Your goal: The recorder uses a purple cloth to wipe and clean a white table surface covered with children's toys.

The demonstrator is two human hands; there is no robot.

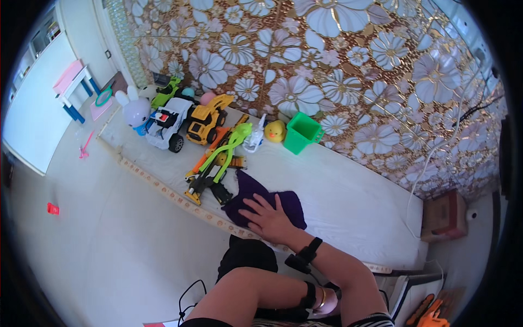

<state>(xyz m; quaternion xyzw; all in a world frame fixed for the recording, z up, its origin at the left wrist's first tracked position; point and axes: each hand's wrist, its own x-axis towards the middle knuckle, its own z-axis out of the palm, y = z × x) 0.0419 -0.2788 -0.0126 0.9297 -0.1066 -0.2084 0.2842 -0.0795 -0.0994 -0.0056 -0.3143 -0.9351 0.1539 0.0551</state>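
My right hand lies spread, fingers apart, on a crumpled dark purple cloth at the front of a white wooden surface. My left forearm crosses low in front of me. My left hand is mostly hidden beneath my right arm, so its fingers cannot be made out. Touching or close beside the cloth's left side are a toy gun and a lime-green toy grabber. Behind the cloth stand a white toy, a yellow rubber duck and a green plastic basket.
Toward the far left stand a white toy car, a yellow toy truck and a rabbit-shaped toy. A floral tiled wall borders the back. At right are a cardboard box and a white cable. A red object lies on the floor.
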